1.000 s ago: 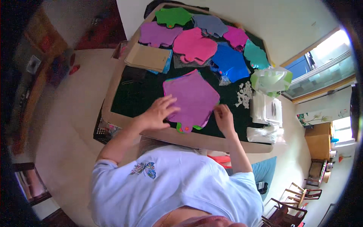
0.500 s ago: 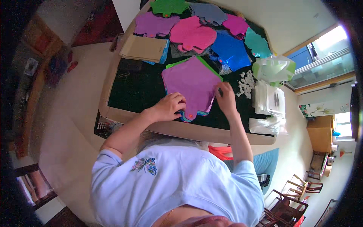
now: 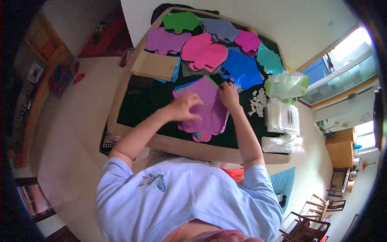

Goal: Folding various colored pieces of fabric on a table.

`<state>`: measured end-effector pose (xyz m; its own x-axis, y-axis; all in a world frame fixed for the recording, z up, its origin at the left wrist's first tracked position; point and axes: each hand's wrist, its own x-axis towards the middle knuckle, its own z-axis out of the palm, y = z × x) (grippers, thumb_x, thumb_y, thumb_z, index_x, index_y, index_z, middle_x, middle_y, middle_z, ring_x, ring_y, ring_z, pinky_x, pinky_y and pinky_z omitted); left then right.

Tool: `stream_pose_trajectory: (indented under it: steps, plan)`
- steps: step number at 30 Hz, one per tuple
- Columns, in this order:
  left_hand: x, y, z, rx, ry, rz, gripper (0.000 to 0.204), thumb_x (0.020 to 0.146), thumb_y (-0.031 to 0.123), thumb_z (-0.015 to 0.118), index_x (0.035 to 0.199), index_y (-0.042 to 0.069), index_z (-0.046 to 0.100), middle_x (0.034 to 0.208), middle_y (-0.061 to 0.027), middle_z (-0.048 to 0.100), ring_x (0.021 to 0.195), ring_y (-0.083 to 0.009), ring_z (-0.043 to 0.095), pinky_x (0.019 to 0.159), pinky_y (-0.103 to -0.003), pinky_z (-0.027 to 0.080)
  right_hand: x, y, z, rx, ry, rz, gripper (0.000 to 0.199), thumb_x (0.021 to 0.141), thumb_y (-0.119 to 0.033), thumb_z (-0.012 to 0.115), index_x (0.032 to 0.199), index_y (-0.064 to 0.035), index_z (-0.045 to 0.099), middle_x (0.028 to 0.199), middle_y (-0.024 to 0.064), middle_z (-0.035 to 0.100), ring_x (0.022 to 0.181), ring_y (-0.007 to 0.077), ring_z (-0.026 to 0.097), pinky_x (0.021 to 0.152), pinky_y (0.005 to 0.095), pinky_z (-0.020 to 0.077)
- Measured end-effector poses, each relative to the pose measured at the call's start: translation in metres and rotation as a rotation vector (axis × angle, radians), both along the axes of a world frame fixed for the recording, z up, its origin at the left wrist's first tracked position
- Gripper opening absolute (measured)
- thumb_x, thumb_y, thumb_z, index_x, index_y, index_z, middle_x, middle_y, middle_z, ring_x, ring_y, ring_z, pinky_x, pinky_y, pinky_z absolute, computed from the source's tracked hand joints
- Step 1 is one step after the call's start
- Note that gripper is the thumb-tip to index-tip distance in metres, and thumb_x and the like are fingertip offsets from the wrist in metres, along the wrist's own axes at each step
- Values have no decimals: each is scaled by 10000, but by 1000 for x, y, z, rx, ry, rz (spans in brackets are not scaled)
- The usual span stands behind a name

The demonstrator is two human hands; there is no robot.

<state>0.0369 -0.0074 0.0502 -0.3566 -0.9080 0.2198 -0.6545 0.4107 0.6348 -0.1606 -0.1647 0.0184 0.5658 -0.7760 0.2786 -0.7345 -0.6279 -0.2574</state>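
A stack of flat, shiny purple sheets, which look like uninflated foil balloons, lies on the dark table top in front of me. Blue, green and pink edges show beneath the purple one, and a rounded tab with a red dot points toward me. Above its left part is my left hand, blurred by motion, fingers spread and holding nothing. At the upper right edge of the stack, my right hand has its fingers closed on the purple sheet's edge, where the sheet bends up a little.
Farther back lie piles of similar sheets: green, pink, blue and teal. Brown cardboard pieces sit to the left. On the right are small white pieces, a green-white plastic bag and stacked clear packets.
My left hand has moved up and right from the stack's lower left edge to over the sheets. My right hand has shifted left and closed on the purple edge. The view has tilted slightly.
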Motion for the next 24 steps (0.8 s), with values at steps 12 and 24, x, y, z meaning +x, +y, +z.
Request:
stream_pose_trajectory:
  steps: [12,24]
  plan:
    - [20,-42,-30,-75,-400,586,444,692,270,670,1057,53,541,1014,-149,489,979,-322,474,828,-441,402,1,8,-6,-9,-23,-67,234,752,-162,584,946,-53,510,892,186,531,898,372,520,742,454,443]
    - [-1,-92,-43,-31,-327,697,326,709,206,613,963,12,552,1049,-164,521,1025,-325,483,791,-447,439,30,-11,-26,-72,-190,60,193,718,-145,614,863,-36,547,833,163,566,820,352,545,719,435,441]
